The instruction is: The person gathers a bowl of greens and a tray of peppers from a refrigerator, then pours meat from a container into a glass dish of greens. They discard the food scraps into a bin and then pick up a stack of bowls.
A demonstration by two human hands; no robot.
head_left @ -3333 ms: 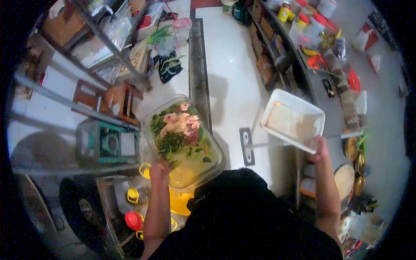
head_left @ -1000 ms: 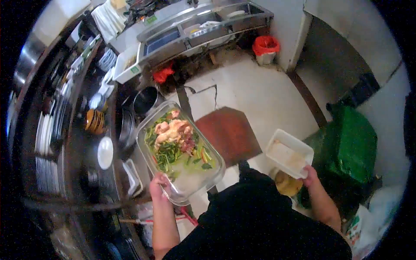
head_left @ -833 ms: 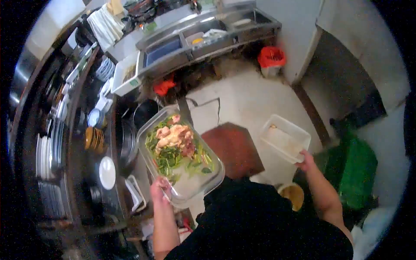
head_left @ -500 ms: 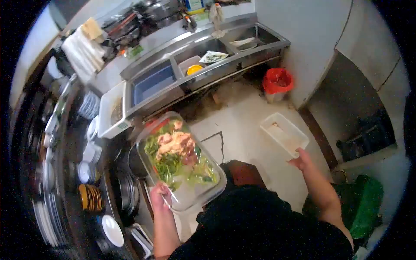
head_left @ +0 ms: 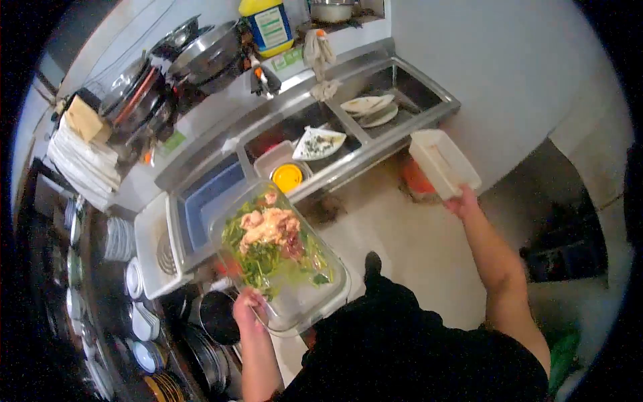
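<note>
My left hand [head_left: 249,308] grips the near left corner of a large clear plastic container [head_left: 295,309]. Leafy greens [head_left: 251,268] and a pinkish-orange lump of food [head_left: 268,228] lie inside it. Out to the right, my right hand [head_left: 462,203] is closed on the near end of a white rectangular tub [head_left: 447,161], held tilted at the sink's right front corner. The tub's visible inside shows little beyond a small mark. Fingers beneath both containers are partly hidden.
A steel sink [head_left: 382,155] runs ahead, holding a triangular plate [head_left: 319,144], an orange-yellow round item [head_left: 288,177] and white plates [head_left: 368,106]. Behind the tub stands a red-lined bin [head_left: 418,179]. Stacked dishes [head_left: 149,356] fill shelves at left, beside a white crate [head_left: 153,248].
My view has moved closer to the sink. The white tub in my right hand has come up and forward, now overlapping the red-lined bin. My left hand still holds the clear container.
</note>
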